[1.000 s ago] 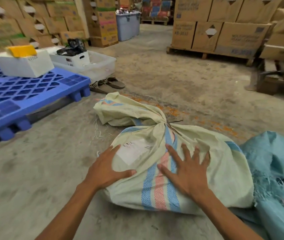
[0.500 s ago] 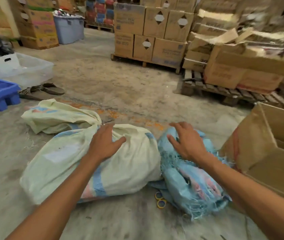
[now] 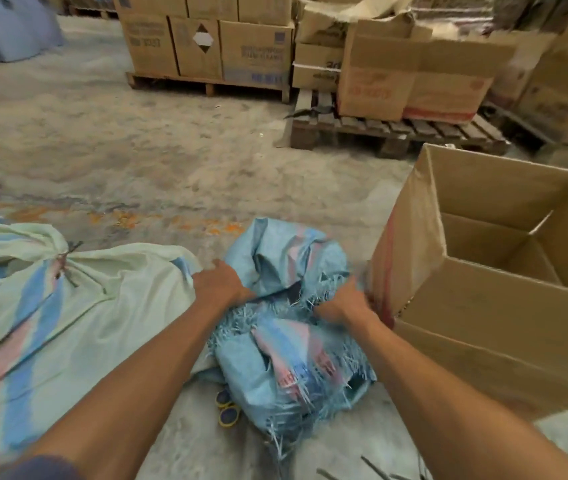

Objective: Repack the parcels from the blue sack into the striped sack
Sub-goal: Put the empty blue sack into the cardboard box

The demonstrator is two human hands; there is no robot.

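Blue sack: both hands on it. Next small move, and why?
Probably pull apart the frayed mouth of the blue sack. The left hand and right hand each grip that edge, the inside is hidden, and the striped sack beside it is already tied shut.

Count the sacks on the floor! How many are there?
2. The striped sack lies tied on the left. The blue sack is in the middle, held by the left hand and right hand, beside the open box. Others may be hidden.
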